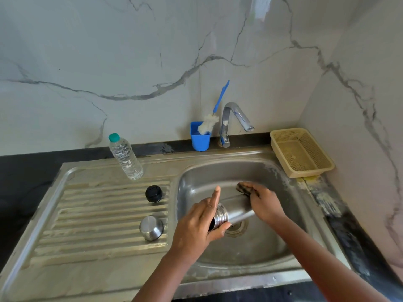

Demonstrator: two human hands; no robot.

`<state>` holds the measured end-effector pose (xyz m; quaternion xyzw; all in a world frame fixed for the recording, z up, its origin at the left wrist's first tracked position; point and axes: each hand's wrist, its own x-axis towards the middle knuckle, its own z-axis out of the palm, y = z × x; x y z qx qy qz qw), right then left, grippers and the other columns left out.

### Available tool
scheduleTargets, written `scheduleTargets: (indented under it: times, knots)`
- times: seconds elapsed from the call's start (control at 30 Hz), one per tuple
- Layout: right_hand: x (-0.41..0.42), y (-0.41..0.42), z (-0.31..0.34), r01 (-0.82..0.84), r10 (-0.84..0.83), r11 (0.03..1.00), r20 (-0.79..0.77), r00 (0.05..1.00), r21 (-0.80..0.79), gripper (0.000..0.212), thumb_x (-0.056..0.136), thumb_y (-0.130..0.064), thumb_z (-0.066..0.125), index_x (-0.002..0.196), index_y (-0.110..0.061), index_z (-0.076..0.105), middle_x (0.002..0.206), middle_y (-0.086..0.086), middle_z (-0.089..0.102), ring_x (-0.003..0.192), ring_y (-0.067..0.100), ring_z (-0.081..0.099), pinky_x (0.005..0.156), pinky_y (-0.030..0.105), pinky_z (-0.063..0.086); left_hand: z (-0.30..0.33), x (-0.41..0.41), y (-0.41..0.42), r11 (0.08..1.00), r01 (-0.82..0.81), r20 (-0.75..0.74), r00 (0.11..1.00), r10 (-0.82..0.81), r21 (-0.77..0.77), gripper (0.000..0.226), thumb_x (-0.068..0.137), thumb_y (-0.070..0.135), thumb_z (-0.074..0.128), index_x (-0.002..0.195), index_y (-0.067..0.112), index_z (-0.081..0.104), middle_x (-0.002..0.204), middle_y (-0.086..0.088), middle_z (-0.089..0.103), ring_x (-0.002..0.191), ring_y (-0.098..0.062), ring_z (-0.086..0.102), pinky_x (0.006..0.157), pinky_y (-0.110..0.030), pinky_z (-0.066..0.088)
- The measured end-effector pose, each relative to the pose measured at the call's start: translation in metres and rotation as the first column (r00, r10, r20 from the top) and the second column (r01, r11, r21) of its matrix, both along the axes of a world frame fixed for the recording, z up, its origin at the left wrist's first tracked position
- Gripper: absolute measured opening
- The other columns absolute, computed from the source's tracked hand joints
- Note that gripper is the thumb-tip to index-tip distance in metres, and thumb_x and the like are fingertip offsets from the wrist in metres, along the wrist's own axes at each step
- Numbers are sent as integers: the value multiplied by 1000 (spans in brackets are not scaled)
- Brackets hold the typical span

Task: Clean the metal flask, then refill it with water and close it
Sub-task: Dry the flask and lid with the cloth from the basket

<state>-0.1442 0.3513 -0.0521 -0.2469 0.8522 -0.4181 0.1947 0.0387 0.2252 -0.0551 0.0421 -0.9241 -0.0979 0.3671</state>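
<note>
Clear plastic water bottle [126,159] stands far left; black stopper [154,193] and steel cap [151,228] sit on the drainboard. Over the steel sink [250,253], left hand [197,223] grips the tilted, open cylindrical metal flask [234,211] at its threaded neck, index finger extended. Right hand [265,204] presses a dark scrub pad [244,188] against the flask's body.

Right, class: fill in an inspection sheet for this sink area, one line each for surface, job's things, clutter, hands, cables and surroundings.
Surface: stained steel sink with ribbed drainboard.
Job's things: steel flask lying sideways over the basin; black inner stopper and steel cap on drainboard; clear plastic water bottle upright.
Clutter: blue cup holding a brush; beige basket.
Hands: left hand grips flask neck; right hand presses dark scrubber on flask.
Cables: nothing seen.
Surroundings: chrome tap, marble wall.
</note>
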Motion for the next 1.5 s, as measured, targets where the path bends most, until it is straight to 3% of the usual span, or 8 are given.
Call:
scheduleTargets:
  times: [0.2,0.37,0.53,0.7,0.83,1.1,1.27,1.5]
  knots:
    - [70,-10,33,-222,197,961,-156,968,-165,59,86,8,45,135,-21,59,131,-14,58,120,-6,53,103,8,36,-9,-3,0,916,-118,4,992,126,384,74,93,58,55,148,10,43,95,6,65,76,2,57,69,-7,47]
    - [66,-5,15,-230,153,956,-358,921,-183,65,81,-1,40,139,-26,53,145,-6,50,138,3,37,115,27,32,0,-4,3,204,-164,92,943,321,965,21,92,41,63,112,47,63,84,1,66,54,-4,56,52,-30,55]
    - [28,4,5,87,-188,968,-444,876,-237,61,84,-5,39,143,-16,49,150,5,42,147,19,26,117,52,29,13,-4,5,-272,-114,218,894,392,956,20,97,34,61,86,17,63,57,6,53,44,-9,48,48,-27,45]
    - [71,-5,2,-293,55,923,-668,742,-249,62,83,8,41,143,-8,47,155,8,35,149,32,19,119,56,20,20,-12,9,-558,-60,284,903,323,828,24,99,36,55,98,13,62,69,-5,58,49,-13,50,44,-23,41]
    - [84,4,-14,-606,340,795,-832,439,5,53,92,0,44,144,-11,46,154,9,39,145,35,30,117,52,29,31,-16,12,-604,-7,186,954,235,797,30,102,36,48,94,13,66,73,-3,67,54,-10,60,45,-19,44]
    - [62,-4,3,-212,-99,877,-594,799,-432,52,95,2,37,145,-10,38,160,9,25,150,41,7,122,49,15,46,-25,13,-653,-64,227,959,168,754,36,98,40,56,113,9,60,93,-19,60,35,-7,38,27,-15,26]
    - [73,13,-26,-521,195,850,-870,453,-81,64,90,2,46,150,-20,37,158,5,32,147,39,23,118,52,24,51,-24,23,-639,-5,153,972,176,770,30,101,37,49,96,12,65,68,-3,63,40,-6,51,30,-12,31]
    - [95,0,12,187,-192,703,70,979,-687,66,99,-7,40,152,-41,22,160,-18,22,149,10,21,121,31,23,49,-25,25,-651,-36,195,965,174,758,27,100,37,53,107,12,60,86,-15,59,35,-7,36,26,-15,22]
